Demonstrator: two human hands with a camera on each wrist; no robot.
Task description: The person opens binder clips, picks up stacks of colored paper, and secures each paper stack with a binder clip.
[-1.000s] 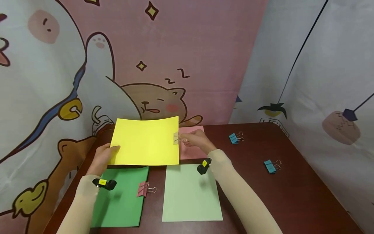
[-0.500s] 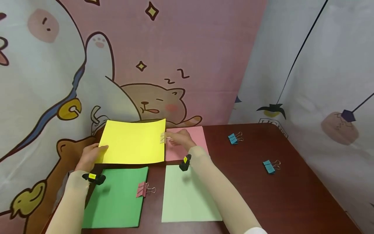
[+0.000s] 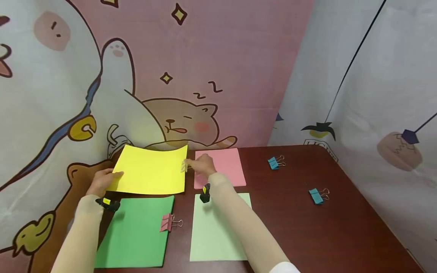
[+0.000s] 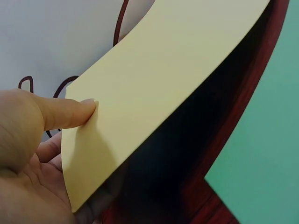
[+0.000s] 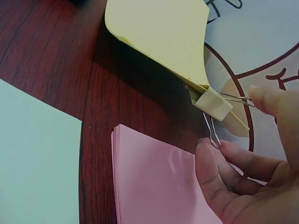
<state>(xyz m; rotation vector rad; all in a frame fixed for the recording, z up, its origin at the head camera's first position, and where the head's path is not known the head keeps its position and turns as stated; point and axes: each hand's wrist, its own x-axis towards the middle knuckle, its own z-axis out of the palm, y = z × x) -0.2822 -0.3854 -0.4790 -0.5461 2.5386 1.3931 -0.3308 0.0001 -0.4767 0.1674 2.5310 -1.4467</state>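
A sheaf of yellow paper [image 3: 150,170], bowed and tilted, is held up at the back left of the table. My left hand [image 3: 101,181] pinches its left edge, thumb [image 4: 74,113] on top and fingers beneath. At the right edge sits a pale yellow binder clip [image 5: 214,103] with wire handles. My right hand [image 3: 202,165] grips those handles, thumb on one and fingertips on the other. The right wrist view shows the clip's body at the paper's edge. Just right of it lies a stack of pink paper [image 3: 225,170].
Green paper [image 3: 136,231] with a pink binder clip [image 3: 166,222] lies front left. Pale green paper [image 3: 208,227] lies beside it, partly under my right sleeve. Two blue binder clips [image 3: 274,163] rest on the right side of the dark table [image 3: 327,235]. A printed cloth hangs behind.
Both hands have moved left with the yellow paper and its clip, and the paper is slightly lower. More of the pink stack now shows. The other papers and clips stay put.
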